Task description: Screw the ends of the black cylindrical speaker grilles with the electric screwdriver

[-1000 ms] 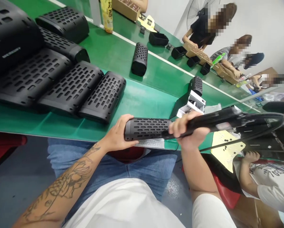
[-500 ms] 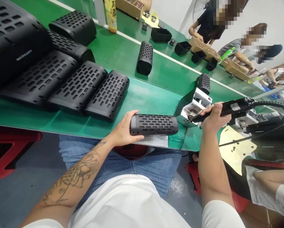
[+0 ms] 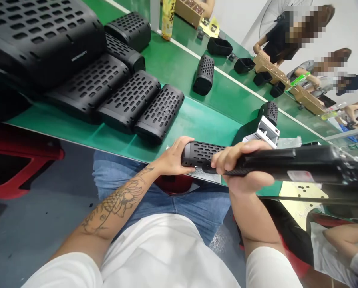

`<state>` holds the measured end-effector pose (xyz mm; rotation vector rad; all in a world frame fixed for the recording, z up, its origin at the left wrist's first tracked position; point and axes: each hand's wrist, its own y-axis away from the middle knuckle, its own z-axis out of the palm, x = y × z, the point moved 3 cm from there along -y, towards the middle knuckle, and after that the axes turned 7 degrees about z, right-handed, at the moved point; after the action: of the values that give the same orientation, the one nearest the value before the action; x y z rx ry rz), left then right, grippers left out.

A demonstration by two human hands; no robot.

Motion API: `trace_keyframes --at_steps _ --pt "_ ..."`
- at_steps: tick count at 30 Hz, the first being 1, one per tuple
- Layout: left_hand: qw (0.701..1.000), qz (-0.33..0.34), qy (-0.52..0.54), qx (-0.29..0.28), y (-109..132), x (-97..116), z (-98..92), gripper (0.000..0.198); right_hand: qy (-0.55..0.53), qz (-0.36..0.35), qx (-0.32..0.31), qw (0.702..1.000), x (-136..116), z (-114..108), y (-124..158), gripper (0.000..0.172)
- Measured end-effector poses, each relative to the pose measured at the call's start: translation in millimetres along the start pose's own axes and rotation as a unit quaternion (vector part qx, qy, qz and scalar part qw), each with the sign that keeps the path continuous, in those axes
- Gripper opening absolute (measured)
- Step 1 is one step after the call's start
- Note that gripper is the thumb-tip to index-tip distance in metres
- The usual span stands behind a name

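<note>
A black speaker point(image 3: 203, 151) with a slotted grille lies on its side at the table's front edge. My left hand point(image 3: 176, 157) wraps round its left end, thumb below and fingers on top. My right hand point(image 3: 241, 165) is closed round a black electric screwdriver point(image 3: 291, 165), held nearly level with its tip pointing left. The driver's tip end is over the speaker's lower front side; whether it touches a screw is hidden. Behind my right hand stands a black and white screw feeder point(image 3: 264, 134), partly covered by the hand.
Several similar speakers point(image 3: 161, 114) lie in a row on the left, a larger one point(image 3: 47, 36) nearest. One speaker point(image 3: 204, 75) stands on the green table point(image 3: 203, 116), beside a white line. A yellow bottle point(image 3: 168, 20) is farther back. Co-workers sit across; a red stool point(image 3: 20, 160) is at left.
My right hand has brought the screwdriver from the screw feeder leftward to the speaker. My left hand keeps its hold on the speaker. The whole view has shifted a little.
</note>
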<state>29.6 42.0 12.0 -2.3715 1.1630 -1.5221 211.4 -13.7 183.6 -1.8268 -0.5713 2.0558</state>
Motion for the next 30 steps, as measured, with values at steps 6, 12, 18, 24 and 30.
trace_keyframes --at_steps 6,12,18,24,30 --pt "1.000 0.021 0.009 0.018 0.4 -2.4 5.6 0.118 -0.026 0.030 -0.014 0.999 22.3 22.5 -13.1 0.054" --pt "1.000 0.003 0.001 0.009 -1.6 -3.1 8.5 0.117 -0.045 0.033 -0.067 0.996 24.8 34.1 -12.6 0.047" --pt "1.000 0.007 -0.016 -0.007 -2.8 2.5 4.9 0.114 -0.055 0.027 -0.106 0.992 27.3 36.2 -10.1 0.044" --pt "1.000 0.028 -0.004 -0.002 -5.0 2.9 4.0 0.110 -0.061 0.037 -0.111 0.991 29.4 35.5 -8.5 0.047" --pt "1.000 0.024 0.004 -0.002 -5.4 0.1 4.0 0.111 -0.051 0.066 -0.101 0.991 44.1 32.6 -0.1 0.047"
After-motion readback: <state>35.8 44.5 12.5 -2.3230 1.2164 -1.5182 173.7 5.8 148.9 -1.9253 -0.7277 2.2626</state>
